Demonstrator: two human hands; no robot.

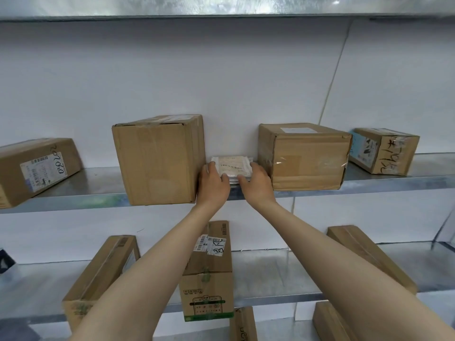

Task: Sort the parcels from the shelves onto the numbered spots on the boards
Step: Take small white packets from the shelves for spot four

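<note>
Parcel (232,166), flat white plastic, between left hand (213,183) and right hand (257,184)

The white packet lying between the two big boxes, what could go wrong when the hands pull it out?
1. The left hand is close against the tall box, whose front seems to overhang the shelf edge; a bump might tip it off.
2. The white packet looks thin and soft; with the left hand and right hand holding only its ends, it might sag or slip.
</note>
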